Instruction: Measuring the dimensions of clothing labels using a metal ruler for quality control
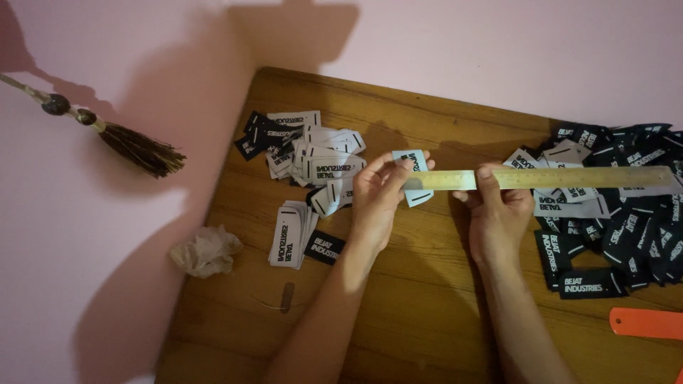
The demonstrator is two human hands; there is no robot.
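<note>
Pinching a white fabric label (413, 178) in our left hand (377, 195), we hold it above the middle of the wooden board (398, 299), against the end of a long metal ruler (541, 178). Our right hand (498, 213) grips the ruler between thumb and fingers, level across the board. A heap of white labels (313, 160) lies toward the far left corner, a small stack (290, 236) nearer us. Black labels (626, 220) pile along the right edge, an orange strip (646, 323) below them.
</note>
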